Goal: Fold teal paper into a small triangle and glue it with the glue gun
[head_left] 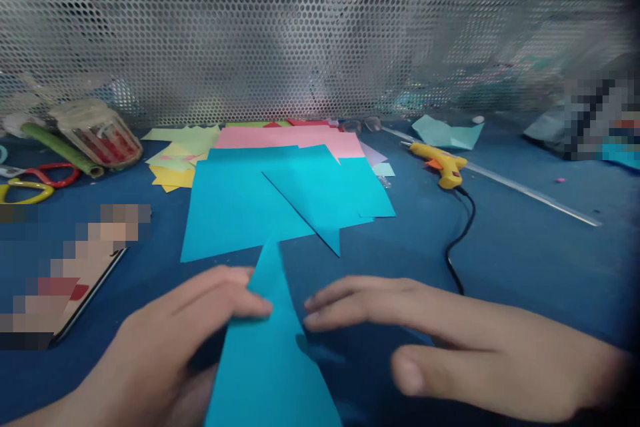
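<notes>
A blue sheet of paper (273, 360), narrowing to a point at its far end, is in front of me. My left hand (185, 320) pinches its left edge, the thumb lying on top and the other fingers partly hidden behind it. Beside the paper's right edge is my right hand (460, 333), fingers stretched out and thumb apart, holding nothing. Just beyond the pointed tip lie larger blue sheets (230, 200), with a cut blue triangle (315, 207) on top. Pink paper (285, 137) shows behind them.
A yellow glue gun (440, 163) with a black cord and a clear ruler (530, 193) lie at right. To the left are a phone (85, 280), red-handled scissors (60, 175), a jar (100, 137) and yellow paper scraps (173, 177). A perforated metal panel (280, 47) closes off the back.
</notes>
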Available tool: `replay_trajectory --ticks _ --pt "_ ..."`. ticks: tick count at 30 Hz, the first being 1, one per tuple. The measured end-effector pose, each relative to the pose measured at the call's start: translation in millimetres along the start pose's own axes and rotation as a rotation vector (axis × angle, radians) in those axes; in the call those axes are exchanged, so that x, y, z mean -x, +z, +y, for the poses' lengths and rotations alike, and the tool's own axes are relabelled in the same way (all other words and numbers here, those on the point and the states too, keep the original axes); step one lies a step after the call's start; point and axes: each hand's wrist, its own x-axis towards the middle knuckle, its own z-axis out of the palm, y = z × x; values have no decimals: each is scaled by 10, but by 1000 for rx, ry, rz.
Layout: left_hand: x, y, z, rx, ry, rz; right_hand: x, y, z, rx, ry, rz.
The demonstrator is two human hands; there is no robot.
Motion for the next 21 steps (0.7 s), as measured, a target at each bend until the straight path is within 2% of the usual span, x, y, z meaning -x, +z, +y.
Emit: replay_trajectory --ticks 2,3,5,8,10,12,15,17,21 --pt "-17 4 -56 -40 -97 -22 -25 14 16 157 -70 37" --pt "-33 11 -82 -52 -97 -45 -35 21 26 230 -94 34" --pt "-64 36 -128 -91 -19 -107 -44 31 41 326 -95 -26" --pt "-85 73 -183 -169 101 -213 -39 32 46 380 -7 -158" --pt "-82 97 -210 -189 102 -257 -37 29 48 382 19 -198" --pt "-82 135 -228 -204 72 -253 -47 31 66 371 32 -197" --pt "-94 219 -234 -305 42 -125 -90 62 138 394 50 -120" --pt "-101 263 -218 -348 69 -92 -132 98 207 465 -8 -20" --pt "-81 240 -162 -289 178 -239 -202 153 321 600 -173 113"
